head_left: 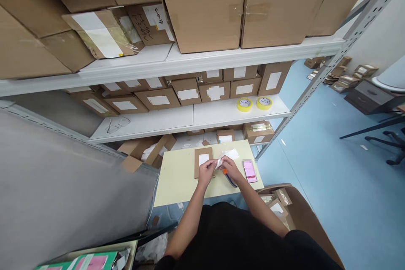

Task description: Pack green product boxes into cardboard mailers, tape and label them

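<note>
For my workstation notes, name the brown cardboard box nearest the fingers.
The white-labelled rectangular brown cardboard box on the pale-yellow table, partly hidden by the left hand; the others sit off that table.

I can see two round yellow tape rolls [244,109] just parked on the white middle shelf [164,120], clear-lensed glasses [118,125] down its left end, big brown cardboard boxes [202,10] up top, plus a dark grey drawer unit [368,97] on the pale blue floor [316,156].
</note>
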### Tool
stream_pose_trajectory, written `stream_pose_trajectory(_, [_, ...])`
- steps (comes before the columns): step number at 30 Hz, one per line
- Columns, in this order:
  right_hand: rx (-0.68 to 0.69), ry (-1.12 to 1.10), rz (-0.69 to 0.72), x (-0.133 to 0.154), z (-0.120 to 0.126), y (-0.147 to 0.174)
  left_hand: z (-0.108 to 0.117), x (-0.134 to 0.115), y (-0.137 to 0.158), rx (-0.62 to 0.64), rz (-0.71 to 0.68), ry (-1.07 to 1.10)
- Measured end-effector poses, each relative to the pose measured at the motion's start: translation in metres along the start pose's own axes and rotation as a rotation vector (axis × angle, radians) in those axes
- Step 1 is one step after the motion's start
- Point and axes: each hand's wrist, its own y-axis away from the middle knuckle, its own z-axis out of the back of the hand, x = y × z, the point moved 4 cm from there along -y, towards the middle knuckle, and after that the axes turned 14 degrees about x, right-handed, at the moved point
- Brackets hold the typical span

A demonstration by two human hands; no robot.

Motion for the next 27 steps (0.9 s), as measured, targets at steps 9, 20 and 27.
stream_pose_trajectory(9, [-0.015, 0.055, 0.021, -0.01, -0.012, -0.012, 0.011, 0.005, 0.003, -0.041, -0.039, 0.008])
stream_pose_trajectory(20, [-0.027, 0.15, -0.005, 0.0, -0.058, -0.042, 0.08, 0.011, -0.005, -0.018, -0.007, 0.181])
stream_pose_trajectory(27, [-0.33, 0.093, 0.062, -0.008, -0.062, -0.061, 0.202, 0.039, -0.007, -0.53, 0.033, 0.505])
